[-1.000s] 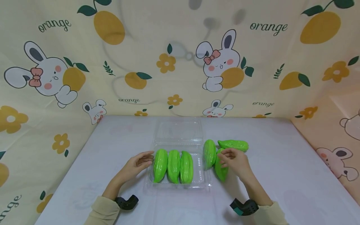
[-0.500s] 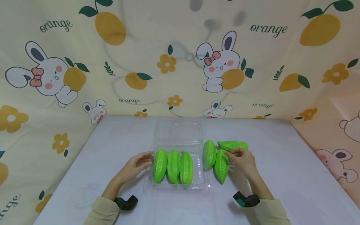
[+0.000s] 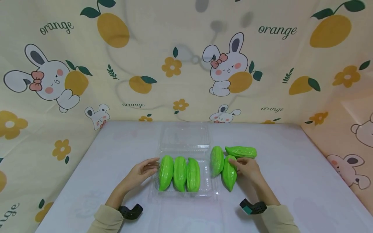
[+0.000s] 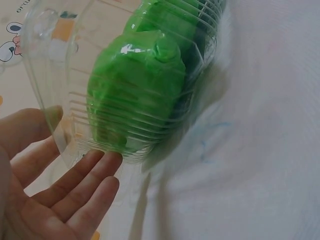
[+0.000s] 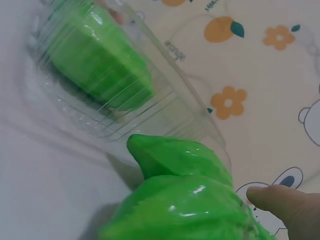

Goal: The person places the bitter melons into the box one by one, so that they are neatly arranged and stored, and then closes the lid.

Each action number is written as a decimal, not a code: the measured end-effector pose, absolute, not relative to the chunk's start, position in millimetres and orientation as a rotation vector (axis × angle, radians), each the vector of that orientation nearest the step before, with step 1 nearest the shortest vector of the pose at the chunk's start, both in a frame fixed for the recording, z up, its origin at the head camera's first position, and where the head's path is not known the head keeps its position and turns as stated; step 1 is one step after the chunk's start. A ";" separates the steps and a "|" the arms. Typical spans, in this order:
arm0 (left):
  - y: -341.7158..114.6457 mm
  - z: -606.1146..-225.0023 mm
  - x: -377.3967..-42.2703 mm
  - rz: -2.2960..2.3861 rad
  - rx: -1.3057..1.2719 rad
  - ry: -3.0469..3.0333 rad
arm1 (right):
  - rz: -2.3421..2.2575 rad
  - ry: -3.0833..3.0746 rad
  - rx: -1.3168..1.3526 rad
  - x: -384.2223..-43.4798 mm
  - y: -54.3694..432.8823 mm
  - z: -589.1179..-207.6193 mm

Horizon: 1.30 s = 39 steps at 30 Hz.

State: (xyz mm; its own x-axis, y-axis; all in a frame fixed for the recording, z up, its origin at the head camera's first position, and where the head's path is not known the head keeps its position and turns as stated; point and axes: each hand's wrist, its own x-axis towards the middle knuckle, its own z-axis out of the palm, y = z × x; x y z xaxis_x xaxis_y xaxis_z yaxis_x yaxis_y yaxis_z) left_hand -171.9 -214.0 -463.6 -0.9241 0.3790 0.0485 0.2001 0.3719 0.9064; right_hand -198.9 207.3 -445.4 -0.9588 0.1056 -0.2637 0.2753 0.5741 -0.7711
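Three glossy, elongated green vegetables (image 3: 180, 174) with ridged sides lie side by side in a clear plastic clamshell box (image 3: 206, 181). My left hand (image 3: 142, 171) is at the box's left wall, its fingers (image 4: 100, 172) loosely extended against the clear plastic. Right of the box, my right hand (image 3: 248, 168) reaches over a pointed green vegetable (image 3: 229, 176), with a fingertip at its upper end. In the right wrist view, a straight thumb (image 5: 280, 200) stands beside that vegetable (image 5: 185, 210); the other fingers are hidden.
Two more green vegetables lie near it: one upright-lying (image 3: 217, 161) beside the box, one crosswise (image 3: 241, 151) behind my right hand. The box's lid (image 3: 185, 136) is folded back. A cloth printed with rabbits and oranges (image 3: 186, 64) rises behind the white table (image 3: 125, 139).
My right hand drew off to the right, uncovering the pointed vegetable, then came back a little left to its upper end. The left hand stays at the box.
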 end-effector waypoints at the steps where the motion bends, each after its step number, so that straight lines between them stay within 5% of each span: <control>1: -214.1 -463.9 -171.8 1.585 0.525 2.461 | -1.326 2.619 0.320 -198.9 206.8 -446.2; 39: -211.4 -462.6 -170.9 1.604 0.528 2.452 | -1.327 2.558 0.312 -193.9 206.8 -422.1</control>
